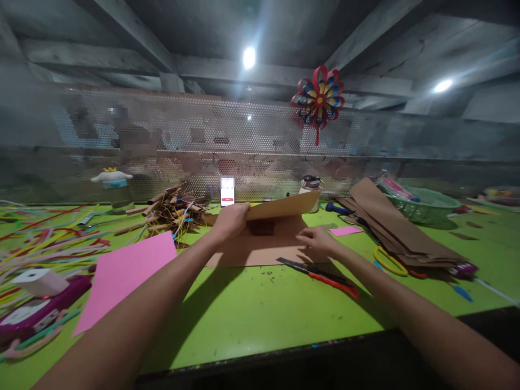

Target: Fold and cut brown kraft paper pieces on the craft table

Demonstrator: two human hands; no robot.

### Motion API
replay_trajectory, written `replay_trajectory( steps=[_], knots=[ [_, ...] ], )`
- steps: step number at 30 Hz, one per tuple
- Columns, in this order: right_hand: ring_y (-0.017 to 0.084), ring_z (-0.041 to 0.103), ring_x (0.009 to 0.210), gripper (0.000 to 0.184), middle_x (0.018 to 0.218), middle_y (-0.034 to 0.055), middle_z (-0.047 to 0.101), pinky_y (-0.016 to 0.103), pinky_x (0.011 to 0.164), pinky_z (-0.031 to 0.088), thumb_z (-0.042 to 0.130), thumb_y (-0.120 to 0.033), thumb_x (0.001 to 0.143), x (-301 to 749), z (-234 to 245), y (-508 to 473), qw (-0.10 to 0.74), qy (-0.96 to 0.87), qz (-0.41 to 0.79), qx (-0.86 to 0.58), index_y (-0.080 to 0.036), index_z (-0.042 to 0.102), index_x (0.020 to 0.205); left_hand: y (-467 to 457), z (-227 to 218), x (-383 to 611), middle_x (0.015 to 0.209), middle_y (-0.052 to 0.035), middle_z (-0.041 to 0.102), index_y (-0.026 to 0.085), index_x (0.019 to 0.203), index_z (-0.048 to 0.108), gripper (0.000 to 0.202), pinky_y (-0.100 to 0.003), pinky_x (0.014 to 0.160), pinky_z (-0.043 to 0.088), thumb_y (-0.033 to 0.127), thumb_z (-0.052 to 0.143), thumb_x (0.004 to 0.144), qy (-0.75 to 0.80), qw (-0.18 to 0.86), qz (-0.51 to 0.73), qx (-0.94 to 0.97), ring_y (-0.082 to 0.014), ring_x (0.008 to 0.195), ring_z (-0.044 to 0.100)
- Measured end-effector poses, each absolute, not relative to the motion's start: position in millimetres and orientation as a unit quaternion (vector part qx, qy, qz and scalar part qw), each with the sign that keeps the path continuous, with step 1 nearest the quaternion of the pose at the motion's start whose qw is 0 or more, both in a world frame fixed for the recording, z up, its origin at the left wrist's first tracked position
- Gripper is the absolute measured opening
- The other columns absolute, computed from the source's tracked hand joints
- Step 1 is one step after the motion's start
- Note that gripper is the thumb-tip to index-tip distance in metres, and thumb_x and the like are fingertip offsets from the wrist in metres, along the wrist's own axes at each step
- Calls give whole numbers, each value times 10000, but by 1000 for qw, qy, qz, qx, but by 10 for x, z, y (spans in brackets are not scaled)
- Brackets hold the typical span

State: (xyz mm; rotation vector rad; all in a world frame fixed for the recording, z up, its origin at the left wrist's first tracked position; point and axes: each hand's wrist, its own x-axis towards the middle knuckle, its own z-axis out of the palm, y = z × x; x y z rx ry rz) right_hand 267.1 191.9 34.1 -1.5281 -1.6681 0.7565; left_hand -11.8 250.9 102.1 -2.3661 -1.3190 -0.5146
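Note:
A brown cardboard sheet [268,238] lies folded on the green table [260,309], its upper flap [284,206] lifted. My left hand [231,218] grips the left end of that raised flap, fingers closed on its edge. My right hand [317,241] rests on the lower part of the sheet at its right side, fingers bent and pressing down. Red-handled scissors [325,276] lie just in front of the right hand.
A pink paper sheet [128,271] lies at left, coloured strips [49,238] and a tape roll [38,281] beyond it. Rolled brown sticks [170,208], a phone [227,190], a stack of brown cardboard [390,227], a green basket [422,205] and a hanging pinwheel [318,100] stand behind.

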Motion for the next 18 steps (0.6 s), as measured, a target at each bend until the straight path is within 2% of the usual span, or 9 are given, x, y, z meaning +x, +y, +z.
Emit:
replay_trajectory(
  steps=[2, 3, 5, 7, 10, 14, 18],
  knots=[
    [166, 541, 619, 190, 633, 37, 645, 245, 547, 386, 747, -320, 680, 2784, 314, 1540, 336, -683, 274, -588, -170, 660, 602, 2494, 977, -124, 871, -97, 686, 174, 959, 622, 237, -269, 646, 395, 156, 417, 840, -469, 186, -188, -843, -206, 768, 611],
    [183, 548, 656, 214, 673, 52, 648, 259, 579, 397, 739, -370, 688, 2821, 284, 1364, 282, -739, 219, -572, -175, 671, 632, 2494, 964, -126, 886, -95, 686, 178, 965, 624, 242, -269, 650, 396, 154, 420, 837, -470, 184, -191, -842, -207, 778, 610],
    [235, 558, 821, 233, 879, 101, 653, 301, 695, 419, 714, -390, 723, 2863, 202, 1077, 228, -795, 106, -552, -175, 699, 813, 2507, 957, -127, 913, -92, 683, 184, 976, 630, 256, -268, 657, 399, 152, 418, 836, -475, 182, -199, -838, -210, 801, 610],
    [249, 540, 888, 209, 963, 121, 620, 332, 754, 420, 621, -327, 820, 2873, 112, 903, 200, -810, 32, -550, -175, 676, 954, 2523, 967, -124, 930, -86, 682, 193, 985, 637, 268, -263, 660, 400, 157, 412, 843, -480, 181, -208, -833, -207, 820, 611],
    [229, 527, 867, 190, 934, 109, 590, 332, 762, 432, 507, -245, 899, 2847, 33, 852, 204, -811, 1, -548, -175, 644, 1011, 2533, 989, -127, 930, -82, 687, 198, 985, 644, 278, -260, 658, 402, 162, 403, 850, -481, 180, -220, -829, -204, 819, 614],
    [219, 499, 893, 209, 980, 108, 570, 335, 769, 433, 478, -224, 921, 2697, 152, 1148, 244, -831, -31, -499, -168, 616, 1068, 2531, 1005, -154, 937, -84, 693, 192, 1003, 645, 280, -265, 676, 410, 160, 428, 828, -468, 178, -229, -835, -206, 817, 620],
    [230, 493, 943, 231, 991, 117, 583, 349, 796, 410, 473, -167, 911, 2454, 414, 1775, 222, -821, -63, -523, -157, 630, 1080, 2533, 1054, -179, 1003, -85, 690, 192, 1068, 627, 323, -262, 700, 417, 156, 448, 802, -459, 170, -226, -842, -207, 860, 623]
  ],
)
